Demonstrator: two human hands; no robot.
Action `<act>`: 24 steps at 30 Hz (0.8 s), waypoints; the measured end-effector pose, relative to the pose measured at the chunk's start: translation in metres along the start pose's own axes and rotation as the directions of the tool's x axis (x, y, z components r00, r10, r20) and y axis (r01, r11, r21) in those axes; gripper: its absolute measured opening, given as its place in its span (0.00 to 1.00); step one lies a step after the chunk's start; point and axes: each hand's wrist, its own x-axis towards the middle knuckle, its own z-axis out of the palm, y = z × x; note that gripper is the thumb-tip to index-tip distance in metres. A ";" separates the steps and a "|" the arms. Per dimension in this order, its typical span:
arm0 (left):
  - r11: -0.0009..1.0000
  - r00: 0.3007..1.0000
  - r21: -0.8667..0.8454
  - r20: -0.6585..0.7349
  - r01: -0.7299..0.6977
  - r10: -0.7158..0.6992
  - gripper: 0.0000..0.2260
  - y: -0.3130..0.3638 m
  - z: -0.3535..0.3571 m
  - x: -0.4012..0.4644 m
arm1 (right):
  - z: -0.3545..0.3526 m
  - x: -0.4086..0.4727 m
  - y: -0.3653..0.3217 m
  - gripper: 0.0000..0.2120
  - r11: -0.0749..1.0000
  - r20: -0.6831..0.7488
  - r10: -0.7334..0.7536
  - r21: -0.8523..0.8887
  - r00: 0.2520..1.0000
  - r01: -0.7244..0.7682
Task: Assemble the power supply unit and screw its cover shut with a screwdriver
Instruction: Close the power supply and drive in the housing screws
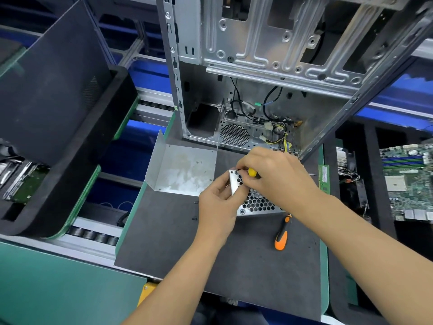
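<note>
Both grips are closed on the work: the right hand (276, 174) curls round a yellow-handled screwdriver (252, 172), its tip hidden at the upper corner of the power supply unit (254, 202), while the left hand (218, 205) pinches that same corner of the unit's perforated metal cover between thumb and fingers. The unit sits tilted on the dark grey mat (164, 231) of the counter, its honeycomb grille facing up and partly hidden by the right wrist. Just below it lies a second screwdriver (282, 233) with an orange and black handle, untouched. To the left of the unit rests a bent metal plate (180, 170) carrying a few small screws (199, 162); two dark screws (194, 218) lie loose on the mat nearby. Behind the hands stands an open computer case (269, 66) with cables and a fan grille inside. A green memory stick (324, 178) lies at the mat's right edge, and a motherboard (407, 181) sits farther right.
</note>
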 end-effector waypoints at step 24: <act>0.999 1.000 0.034 -0.019 0.002 -0.001 0.18 0.001 -0.001 0.001 | -0.015 0.029 -0.015 0.07 0.915 0.330 0.060 -0.396 0.942 0.081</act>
